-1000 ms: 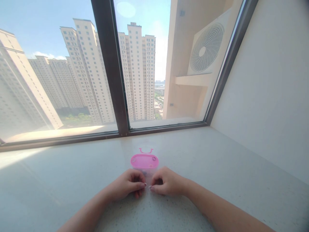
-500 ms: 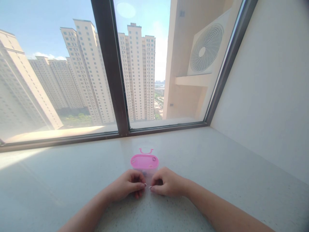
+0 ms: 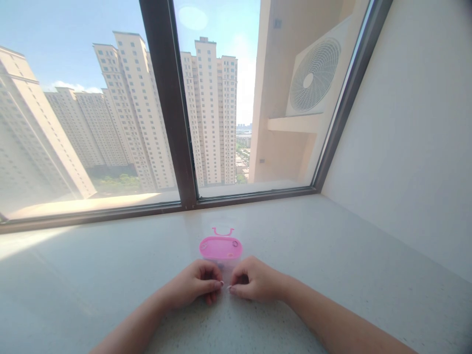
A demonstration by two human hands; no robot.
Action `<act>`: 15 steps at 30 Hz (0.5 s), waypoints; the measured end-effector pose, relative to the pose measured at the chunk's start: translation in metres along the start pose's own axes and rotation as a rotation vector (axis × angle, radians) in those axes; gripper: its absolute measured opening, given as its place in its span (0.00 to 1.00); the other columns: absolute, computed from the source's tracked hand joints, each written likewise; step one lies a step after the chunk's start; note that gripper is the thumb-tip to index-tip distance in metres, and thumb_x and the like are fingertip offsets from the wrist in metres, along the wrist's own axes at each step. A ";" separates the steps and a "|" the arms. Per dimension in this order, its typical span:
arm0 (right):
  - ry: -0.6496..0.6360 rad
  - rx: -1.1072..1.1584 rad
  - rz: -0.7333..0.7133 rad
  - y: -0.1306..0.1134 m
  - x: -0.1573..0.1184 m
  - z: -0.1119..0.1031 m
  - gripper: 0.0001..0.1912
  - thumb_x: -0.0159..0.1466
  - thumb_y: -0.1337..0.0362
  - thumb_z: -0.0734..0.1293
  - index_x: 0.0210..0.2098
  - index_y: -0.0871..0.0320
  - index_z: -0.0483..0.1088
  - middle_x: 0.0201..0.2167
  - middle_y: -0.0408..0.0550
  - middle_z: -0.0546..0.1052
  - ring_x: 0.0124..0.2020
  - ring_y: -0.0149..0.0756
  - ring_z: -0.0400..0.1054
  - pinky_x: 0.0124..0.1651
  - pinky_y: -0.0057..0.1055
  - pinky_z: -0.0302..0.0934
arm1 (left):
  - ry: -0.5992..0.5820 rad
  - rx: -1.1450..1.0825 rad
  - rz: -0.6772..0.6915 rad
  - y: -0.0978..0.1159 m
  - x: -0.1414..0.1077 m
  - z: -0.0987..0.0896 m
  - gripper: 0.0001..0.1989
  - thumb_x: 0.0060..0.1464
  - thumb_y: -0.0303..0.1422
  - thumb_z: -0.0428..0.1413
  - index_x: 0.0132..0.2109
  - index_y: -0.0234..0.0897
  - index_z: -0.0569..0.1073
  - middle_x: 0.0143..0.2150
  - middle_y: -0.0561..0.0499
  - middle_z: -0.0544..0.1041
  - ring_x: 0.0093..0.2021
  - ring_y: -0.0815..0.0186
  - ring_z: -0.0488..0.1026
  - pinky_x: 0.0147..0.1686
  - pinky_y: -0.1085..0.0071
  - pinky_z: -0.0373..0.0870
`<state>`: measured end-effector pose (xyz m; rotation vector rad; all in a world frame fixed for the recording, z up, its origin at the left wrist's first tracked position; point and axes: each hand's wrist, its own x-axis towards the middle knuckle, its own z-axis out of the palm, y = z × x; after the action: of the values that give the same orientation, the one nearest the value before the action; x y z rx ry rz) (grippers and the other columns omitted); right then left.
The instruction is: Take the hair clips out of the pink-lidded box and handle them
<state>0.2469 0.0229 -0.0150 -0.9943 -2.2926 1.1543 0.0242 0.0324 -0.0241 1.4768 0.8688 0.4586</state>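
My left hand pinches a tiny pale curved piece between thumb and forefinger. Facing it across a narrow gap, my right hand pinches a similar pale curved piece. Both pieces are too small to name, and they look apart from each other. Just beyond my hands stands an oval box with a pink top and a see-through body. A thin dark ring lies on the top at its right end, with faint small rings elsewhere on it. My knuckles hide part of the box's front.
A pink curved handle lies behind the box, apart from it. The pale speckled sill reaches to a dark window frame. At the right rises a white wall. Tall buildings and an air-conditioner unit are outside the glass.
Both hands hold the same pinch in nearly the same place. The whole view has shifted down very slightly.
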 end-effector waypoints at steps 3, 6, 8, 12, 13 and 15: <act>0.006 -0.007 -0.010 0.001 0.000 0.000 0.07 0.54 0.67 0.66 0.28 0.64 0.76 0.17 0.38 0.64 0.19 0.23 0.54 0.22 0.20 0.48 | 0.003 -0.005 -0.006 0.001 0.000 0.001 0.15 0.47 0.42 0.62 0.33 0.33 0.71 0.23 0.54 0.72 0.23 0.69 0.71 0.26 0.72 0.68; 0.009 -0.018 -0.016 0.002 0.000 0.000 0.08 0.54 0.67 0.66 0.28 0.63 0.76 0.17 0.38 0.64 0.19 0.23 0.54 0.23 0.21 0.48 | 0.001 -0.001 -0.005 0.002 0.000 0.001 0.15 0.47 0.42 0.62 0.33 0.33 0.71 0.23 0.55 0.72 0.23 0.70 0.71 0.26 0.73 0.68; 0.007 -0.020 -0.011 0.002 0.000 0.000 0.08 0.54 0.66 0.66 0.29 0.63 0.76 0.17 0.38 0.65 0.19 0.23 0.54 0.23 0.21 0.48 | -0.004 0.001 -0.001 0.001 0.000 0.001 0.15 0.47 0.41 0.62 0.34 0.33 0.71 0.24 0.55 0.72 0.23 0.70 0.71 0.26 0.73 0.68; 0.005 -0.016 -0.008 0.001 0.000 0.000 0.08 0.54 0.66 0.66 0.29 0.63 0.76 0.17 0.39 0.65 0.19 0.23 0.55 0.22 0.21 0.48 | -0.008 -0.005 0.004 -0.001 0.001 -0.001 0.14 0.48 0.41 0.61 0.34 0.33 0.71 0.24 0.54 0.73 0.24 0.69 0.71 0.26 0.73 0.68; 0.004 -0.013 -0.009 0.001 0.000 -0.001 0.08 0.55 0.67 0.66 0.29 0.63 0.76 0.17 0.39 0.65 0.19 0.23 0.55 0.22 0.21 0.48 | -0.008 -0.007 0.004 -0.001 0.001 -0.001 0.14 0.48 0.41 0.61 0.34 0.33 0.71 0.24 0.54 0.73 0.24 0.69 0.71 0.26 0.73 0.68; 0.004 -0.007 -0.013 0.000 0.000 -0.001 0.08 0.55 0.67 0.65 0.29 0.63 0.76 0.17 0.39 0.65 0.19 0.24 0.55 0.23 0.21 0.49 | -0.009 -0.007 0.005 -0.001 0.001 -0.001 0.14 0.48 0.41 0.61 0.34 0.33 0.71 0.24 0.54 0.73 0.24 0.69 0.71 0.26 0.73 0.68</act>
<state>0.2476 0.0230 -0.0147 -0.9824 -2.2982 1.1392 0.0239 0.0335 -0.0248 1.4738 0.8551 0.4582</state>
